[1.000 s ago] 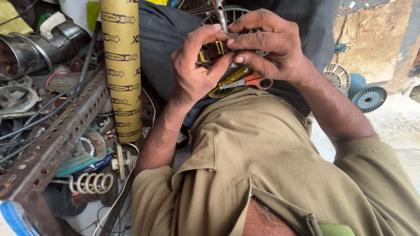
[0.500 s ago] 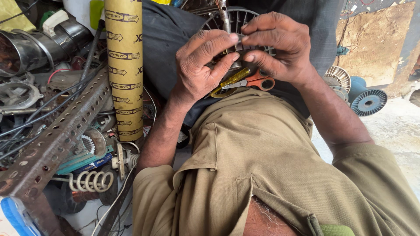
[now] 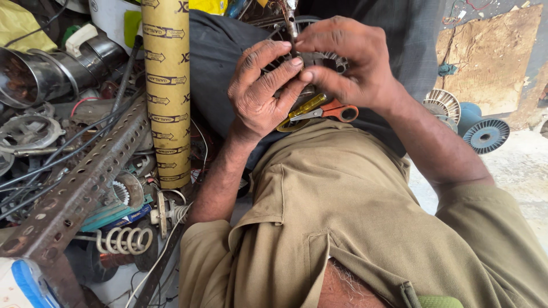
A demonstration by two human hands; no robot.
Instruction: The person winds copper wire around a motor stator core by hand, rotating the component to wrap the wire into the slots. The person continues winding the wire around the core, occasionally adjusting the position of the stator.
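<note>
Both hands up over the lap, left hand (image 3: 260,94) and right hand (image 3: 348,60) closed around a round toothed metal motor core (image 3: 319,60), fingertips meeting on its front, shaft (image 3: 290,20) sticking up above. Orange-handled scissors (image 3: 328,110) and a yellow-handled tool (image 3: 305,106) just below the hands, on the dark cloth. Tall yellow cardboard tube (image 3: 168,85) upright to the left, perforated angle bar (image 3: 80,188) slanting across scrap clutter, wire spools (image 3: 485,134) far right.
</note>
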